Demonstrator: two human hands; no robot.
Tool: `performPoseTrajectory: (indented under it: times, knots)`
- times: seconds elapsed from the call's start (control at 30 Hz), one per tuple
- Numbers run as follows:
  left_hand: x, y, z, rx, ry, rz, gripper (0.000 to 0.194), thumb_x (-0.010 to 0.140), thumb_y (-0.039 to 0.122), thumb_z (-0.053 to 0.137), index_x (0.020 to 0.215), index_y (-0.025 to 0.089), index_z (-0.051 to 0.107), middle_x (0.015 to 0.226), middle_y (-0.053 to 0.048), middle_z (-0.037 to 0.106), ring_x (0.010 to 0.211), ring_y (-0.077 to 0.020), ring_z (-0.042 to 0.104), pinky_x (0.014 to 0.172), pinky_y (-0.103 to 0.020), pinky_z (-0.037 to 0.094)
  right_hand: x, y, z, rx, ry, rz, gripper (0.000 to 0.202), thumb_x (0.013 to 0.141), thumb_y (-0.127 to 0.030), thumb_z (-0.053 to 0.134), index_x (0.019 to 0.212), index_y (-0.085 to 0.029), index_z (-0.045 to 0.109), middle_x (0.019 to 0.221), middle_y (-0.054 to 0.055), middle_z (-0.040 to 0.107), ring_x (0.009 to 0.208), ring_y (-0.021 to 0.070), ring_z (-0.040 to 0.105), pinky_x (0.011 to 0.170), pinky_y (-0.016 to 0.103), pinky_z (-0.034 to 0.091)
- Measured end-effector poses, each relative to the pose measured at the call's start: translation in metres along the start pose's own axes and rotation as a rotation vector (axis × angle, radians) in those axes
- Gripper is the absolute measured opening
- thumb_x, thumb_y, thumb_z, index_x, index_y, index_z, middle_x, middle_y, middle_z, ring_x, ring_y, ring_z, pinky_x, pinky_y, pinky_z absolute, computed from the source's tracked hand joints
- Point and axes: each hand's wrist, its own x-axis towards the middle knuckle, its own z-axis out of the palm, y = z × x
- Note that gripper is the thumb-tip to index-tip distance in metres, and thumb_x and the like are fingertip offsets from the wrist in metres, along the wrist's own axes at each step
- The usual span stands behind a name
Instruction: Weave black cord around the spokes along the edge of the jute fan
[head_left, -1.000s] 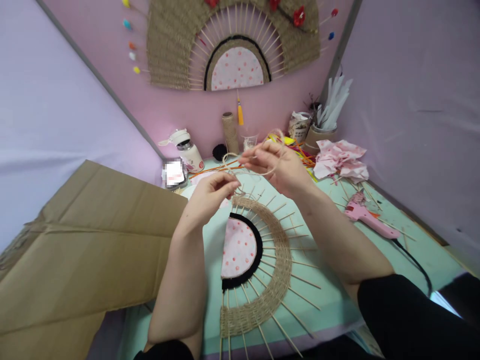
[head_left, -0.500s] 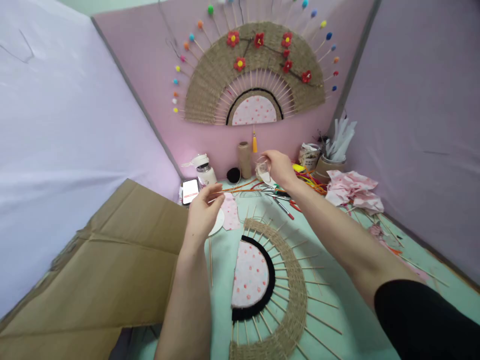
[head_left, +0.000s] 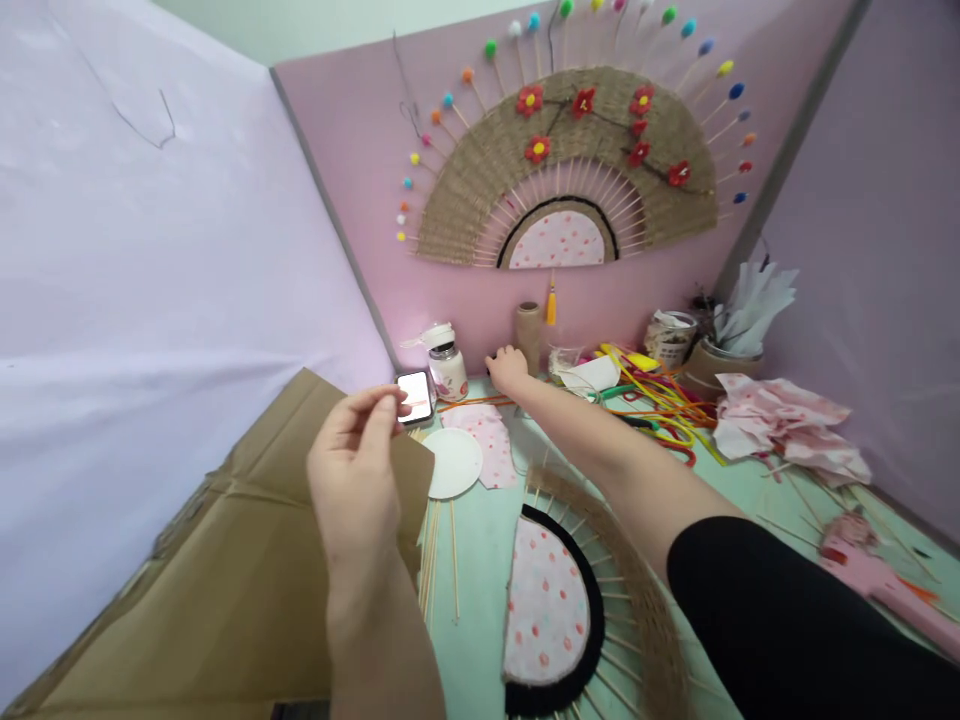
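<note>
Here's the half-round fan, near on the table, its long straight edge running near to far, curve facing right. Far beyond, the right hand is beside the cardboard tube, grip impossible to tell. Left hand: thumb and fingertips together. Far right, the jar's label is too small to read.

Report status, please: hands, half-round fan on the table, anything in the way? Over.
Left hand raised, fingertips pinched, grip unclear. Right hand beside brown roll, grip unclear. Fan on table, partly hidden by right forearm.
</note>
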Motion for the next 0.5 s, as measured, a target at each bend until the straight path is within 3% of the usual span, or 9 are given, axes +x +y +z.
performPoseTrajectory:
  times: [0.07,0.23,0.37,0.43,0.5]
  knots:
    - [-0.001,0.007,-0.008,-0.072,0.057,0.035,0.011,0.079,0.027,0.058,0.086,0.021,0.064,0.085,-0.002,0.064,0.076,-0.0120,0.060,0.068,-0.025,0.047,0.002,-0.004,0.009,0.007,-0.003,0.024,0.033,0.087,-0.012,0.036,0.111,-0.008,0.058,0.116,0.025,0.053,0.108,0.0264,0.046,0.086,0.039,0.033]
    - [-0.002,0.014,-0.015,-0.108,-0.002,0.060,0.009,0.080,0.024,0.054,0.085,0.022,0.061,0.082,0.000,0.062,0.074,-0.0111,0.059,0.067,-0.025,0.047,-0.011,-0.004,0.006,0.064,0.098,0.006,0.037,0.084,-0.015,0.042,0.120,-0.013,0.051,0.123,0.022,0.047,0.110,0.0287,0.040,0.086,0.039,0.032]
    - [0.007,-0.010,-0.001,-0.065,-0.042,-0.014,0.015,0.079,0.030,0.055,0.089,0.021,0.061,0.089,-0.003,0.062,0.079,-0.0127,0.059,0.068,-0.025,0.046,-0.050,0.006,-0.013,0.172,0.225,-0.088,0.050,0.075,-0.016,0.051,0.124,-0.018,0.040,0.130,0.014,0.040,0.114,0.0256,0.038,0.092,0.034,0.032]
    - [0.009,-0.030,0.015,-0.042,-0.125,-0.128,0.019,0.077,0.031,0.058,0.094,0.021,0.060,0.100,-0.005,0.061,0.089,-0.0143,0.058,0.074,-0.026,0.046,-0.081,0.015,-0.022,0.422,0.392,-0.215,0.048,0.070,-0.014,0.054,0.116,-0.015,0.042,0.122,0.013,0.045,0.112,0.0234,0.041,0.095,0.033,0.032]
    - [0.004,-0.048,0.035,-0.053,-0.236,-0.315,0.029,0.073,0.031,0.064,0.099,0.021,0.057,0.113,-0.008,0.055,0.100,-0.0171,0.055,0.078,-0.027,0.046,-0.114,0.023,-0.029,0.614,0.470,-0.246,0.047,0.066,-0.013,0.055,0.111,-0.016,0.041,0.116,0.012,0.048,0.109,0.0227,0.044,0.093,0.033,0.035]
